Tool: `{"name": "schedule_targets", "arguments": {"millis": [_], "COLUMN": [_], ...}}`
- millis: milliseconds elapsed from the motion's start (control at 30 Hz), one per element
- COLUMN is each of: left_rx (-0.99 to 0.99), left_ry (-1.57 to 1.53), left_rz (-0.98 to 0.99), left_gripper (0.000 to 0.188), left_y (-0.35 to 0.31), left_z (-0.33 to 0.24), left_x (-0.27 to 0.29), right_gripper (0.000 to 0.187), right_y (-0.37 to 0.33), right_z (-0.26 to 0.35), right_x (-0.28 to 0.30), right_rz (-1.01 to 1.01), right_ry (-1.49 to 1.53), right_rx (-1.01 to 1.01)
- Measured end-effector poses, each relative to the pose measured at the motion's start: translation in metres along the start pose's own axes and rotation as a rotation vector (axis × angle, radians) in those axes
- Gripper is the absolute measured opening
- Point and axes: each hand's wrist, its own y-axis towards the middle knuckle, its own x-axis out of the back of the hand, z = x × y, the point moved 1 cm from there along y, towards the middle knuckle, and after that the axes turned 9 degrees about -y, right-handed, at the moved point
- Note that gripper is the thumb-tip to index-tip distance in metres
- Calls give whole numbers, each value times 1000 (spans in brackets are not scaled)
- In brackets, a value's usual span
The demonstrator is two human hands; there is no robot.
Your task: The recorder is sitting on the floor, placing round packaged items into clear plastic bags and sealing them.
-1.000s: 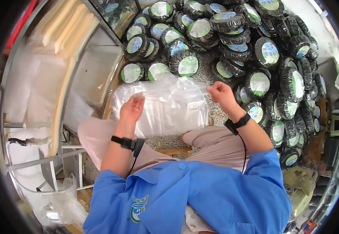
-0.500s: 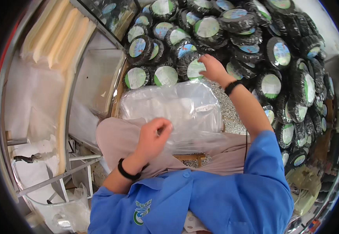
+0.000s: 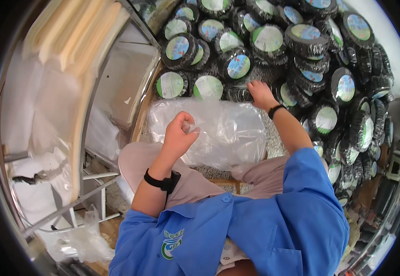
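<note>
A stack of clear plastic bags (image 3: 227,138) lies before my lap. Over its left part, my left hand (image 3: 178,134) is closed in a pinch on a crumpled bit of clear plastic bag. My right hand (image 3: 261,94) has its fingers on the right end of a black round film-wrapped package (image 3: 239,94), just beyond the bags. That package is tipped so its rim shows; its label is hidden. Right behind it lies another round package with a blue and green label (image 3: 238,66). To its left a package with a green and white label (image 3: 208,87) leans against the bags' far edge.
A large heap of black round packages (image 3: 346,87) fills the far side and the right. At the left stands a metal-framed rack (image 3: 82,133) with cream folded sheets (image 3: 73,32). Speckled floor (image 3: 275,138) shows right of the bags. Loose clear plastic (image 3: 87,239) hangs low at the left.
My right hand has come down toward me, and the package under it has tipped from label-up to rim-up. My left hand has risen over the bags and now pinches plastic.
</note>
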Motion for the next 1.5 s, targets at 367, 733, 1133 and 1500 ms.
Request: {"name": "schedule_targets", "arguments": {"millis": [367, 733, 1133, 1500], "left_rx": [107, -428, -266, 375], "left_ry": [-135, 90, -496, -691], "left_rz": [-3, -73, 545, -142], "left_gripper": [26, 11, 12, 14], "left_y": [-10, -80, -128, -71], "left_z": [-30, -28, -48, 31], "left_x": [-88, -110, -179, -25], "right_gripper": [63, 56, 17, 19], "right_y": [-270, -245, -185, -82], "right_z": [35, 169, 133, 191], "right_x": [186, 147, -46, 11], "right_rz": [-843, -305, -43, 388], "right_ry": [1943, 395, 755, 513], "right_rx": [-264, -76, -547, 483]}}
